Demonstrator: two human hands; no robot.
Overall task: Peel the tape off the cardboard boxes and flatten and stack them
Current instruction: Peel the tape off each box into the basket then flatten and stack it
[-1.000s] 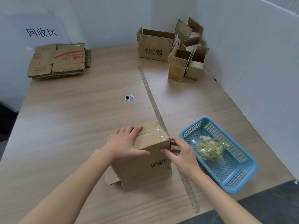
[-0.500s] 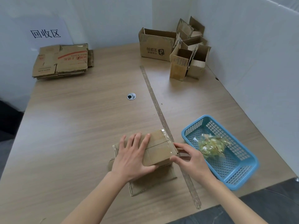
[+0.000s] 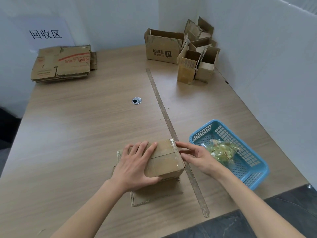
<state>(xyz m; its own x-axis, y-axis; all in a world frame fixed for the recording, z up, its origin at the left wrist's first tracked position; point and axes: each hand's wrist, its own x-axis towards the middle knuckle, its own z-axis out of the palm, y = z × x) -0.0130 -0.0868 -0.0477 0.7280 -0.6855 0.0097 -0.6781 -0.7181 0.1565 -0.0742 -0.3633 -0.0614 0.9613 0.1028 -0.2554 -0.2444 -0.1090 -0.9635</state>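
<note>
Pressing flat on the taped cardboard box [image 3: 163,158] at the table's near edge, the left hand [image 3: 135,166] steadies it; the right hand [image 3: 197,156], fingers extended and grasping nothing, touches the clear tape [image 3: 173,145] at the box's right end, nearer.

One taped box [image 3: 163,159], one blue basket [image 3: 253,176], one flattened stack [image 3: 62,63], two hands [image 3: 135,164]

Taped box under my hands, near edge of the wooden table [image 3: 72,127].

My left hand [image 3: 135,164] lies flat with fingers spread on top of the cardboard box [image 3: 164,162]; my right hand [image 3: 199,156] touches its right side with fingertips at the clear tape [image 3: 173,143]. Blue basket [image 3: 257,162] just right holds crumpled tape. Flattened stack [image 3: 62,63] sits far left, open boxes [image 3: 181,48] far right.
</note>
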